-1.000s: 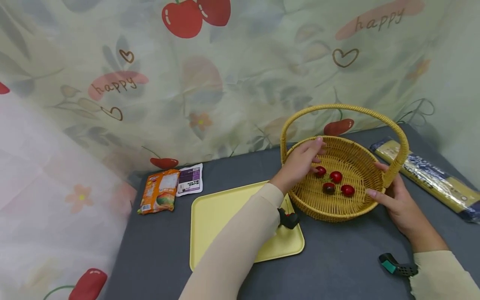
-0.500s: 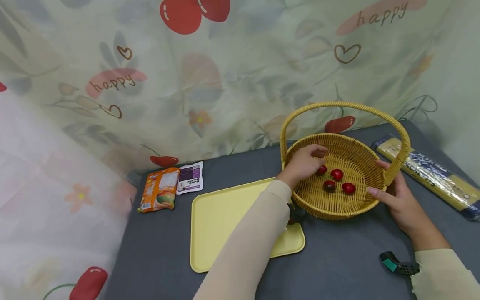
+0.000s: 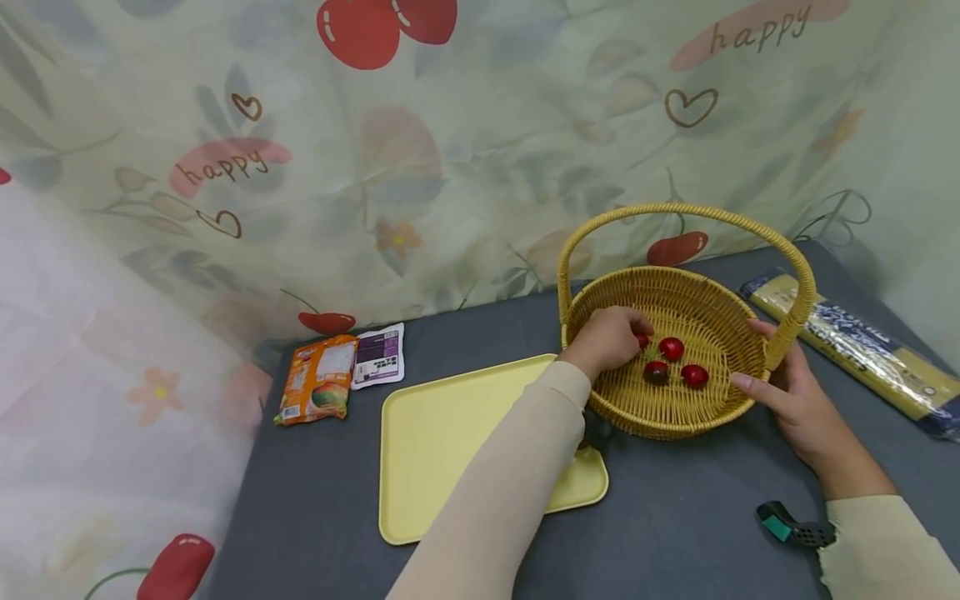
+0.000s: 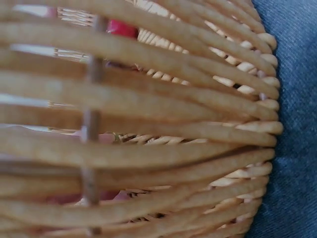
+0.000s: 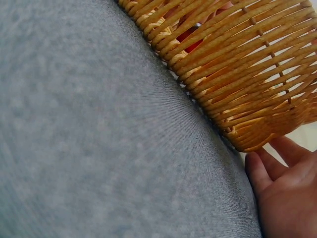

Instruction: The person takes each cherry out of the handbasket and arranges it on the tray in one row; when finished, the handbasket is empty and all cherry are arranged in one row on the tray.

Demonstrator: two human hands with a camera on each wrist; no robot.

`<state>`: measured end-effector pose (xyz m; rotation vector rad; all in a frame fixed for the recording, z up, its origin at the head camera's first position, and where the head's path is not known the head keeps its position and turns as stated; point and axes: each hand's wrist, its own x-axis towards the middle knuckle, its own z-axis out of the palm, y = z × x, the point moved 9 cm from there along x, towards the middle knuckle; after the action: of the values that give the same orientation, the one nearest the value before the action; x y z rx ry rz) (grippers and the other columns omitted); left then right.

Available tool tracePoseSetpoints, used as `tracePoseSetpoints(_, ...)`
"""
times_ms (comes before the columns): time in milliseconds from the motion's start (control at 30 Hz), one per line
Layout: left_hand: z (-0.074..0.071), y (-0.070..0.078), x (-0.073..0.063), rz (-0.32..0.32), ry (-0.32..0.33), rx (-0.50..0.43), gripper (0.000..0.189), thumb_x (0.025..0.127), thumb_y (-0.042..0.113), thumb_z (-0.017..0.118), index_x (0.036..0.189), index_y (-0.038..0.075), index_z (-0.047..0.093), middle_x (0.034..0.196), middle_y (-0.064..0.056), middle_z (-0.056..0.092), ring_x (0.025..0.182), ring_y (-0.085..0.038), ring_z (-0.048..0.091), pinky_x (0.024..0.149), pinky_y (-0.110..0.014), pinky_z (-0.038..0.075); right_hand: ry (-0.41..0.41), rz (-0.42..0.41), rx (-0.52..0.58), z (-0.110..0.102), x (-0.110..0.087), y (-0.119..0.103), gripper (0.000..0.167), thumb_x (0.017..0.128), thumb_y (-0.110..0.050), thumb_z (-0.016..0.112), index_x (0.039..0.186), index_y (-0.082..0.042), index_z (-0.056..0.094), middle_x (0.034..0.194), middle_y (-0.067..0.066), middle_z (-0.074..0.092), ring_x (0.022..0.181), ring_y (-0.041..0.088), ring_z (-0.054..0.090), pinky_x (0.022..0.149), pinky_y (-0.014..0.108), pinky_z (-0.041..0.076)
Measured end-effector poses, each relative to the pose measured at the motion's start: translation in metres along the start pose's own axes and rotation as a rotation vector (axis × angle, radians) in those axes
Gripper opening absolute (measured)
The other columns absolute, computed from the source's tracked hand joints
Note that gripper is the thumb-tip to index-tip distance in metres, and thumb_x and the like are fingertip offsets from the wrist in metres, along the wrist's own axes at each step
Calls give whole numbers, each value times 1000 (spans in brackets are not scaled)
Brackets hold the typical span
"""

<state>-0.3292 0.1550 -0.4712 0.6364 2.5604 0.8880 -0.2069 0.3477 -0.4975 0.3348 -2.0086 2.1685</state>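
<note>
A round wicker basket (image 3: pixel 701 421) with a tall arched handle stands on the right of the table. Inside it lie several cherries, among them a red cherry (image 3: pixel 671 348), another bright one (image 3: pixel 694 377) and a darker one (image 3: pixel 656 372). My left hand (image 3: pixel 606 337) reaches over the left rim, fingers curled down onto the leftmost cherry (image 3: pixel 642 341), which they partly hide. At the right side, by the handle's foot, my right hand (image 3: pixel 795 400) grips the rim, thumb on the inside. Through the weave, the left wrist view shows a blurred red cherry (image 4: pixel 122 29).
A yellow tray (image 3: pixel 442 450) lies left of the basket, partly under my left forearm. Behind it are an orange snack packet (image 3: pixel 318 381) and a purple-and-white packet (image 3: pixel 378 357). A long gold-and-blue package (image 3: pixel 862 354) lies at the right. A patterned cloth backs the table.
My left hand has moved down into the basket, and its fingers have closed toward the leftmost cherry. The right hand keeps its hold on the rim.
</note>
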Motion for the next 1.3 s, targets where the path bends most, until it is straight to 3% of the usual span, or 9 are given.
tracePoseSetpoints(200,-3,1,-1,9,26,-33,36,100,-8,65,121,15,82,103,8,71,93,-7,62,76,-18,47,6,4,-3,-1,0,1,75,105,14,54,170,-12,29,151,10,45,132,13,54,96,16,48)
tracePoseSetpoints(467,-16,3,-4,65,150,-84,32,101,-7,66,120,13,82,102,4,59,90,-13,53,71,-22,44,-3,5,7,0,0,0,75,105,13,55,170,-13,29,151,9,45,133,13,53,96,16,48)
tracePoseSetpoints(633,-24,0,-6,46,244,-161,26,106,1,68,124,15,80,106,7,62,87,-11,57,69,-24,47,-5,13,-10,1,0,0,74,106,12,54,171,-12,27,151,11,44,133,13,54,96,17,48)
tracePoseSetpoints(733,-27,1,-7,66,280,-216,22,107,5,71,125,16,79,107,8,62,90,-9,59,72,-23,49,-11,6,-12,1,0,0,74,106,11,54,171,-12,26,152,11,44,133,13,54,96,17,48)
tracePoseSetpoints(933,-33,7,-14,150,290,-323,19,106,9,75,123,17,81,116,8,57,93,-10,57,74,-24,50,-16,0,-12,-1,0,2,74,106,12,54,171,-11,27,151,10,47,131,13,56,95,17,49)
tracePoseSetpoints(1100,-38,10,-21,193,297,-416,26,109,9,70,133,14,77,124,9,60,98,-7,59,79,-22,52,-21,-2,-17,0,0,3,74,106,12,54,171,-11,27,151,10,47,132,13,57,95,17,49)
tracePoseSetpoints(1300,-44,15,-31,231,280,-470,27,109,10,70,135,15,75,116,10,64,89,-8,63,69,-25,54,-18,0,-19,0,0,2,74,106,11,55,171,-12,27,152,11,45,132,12,56,96,17,48)
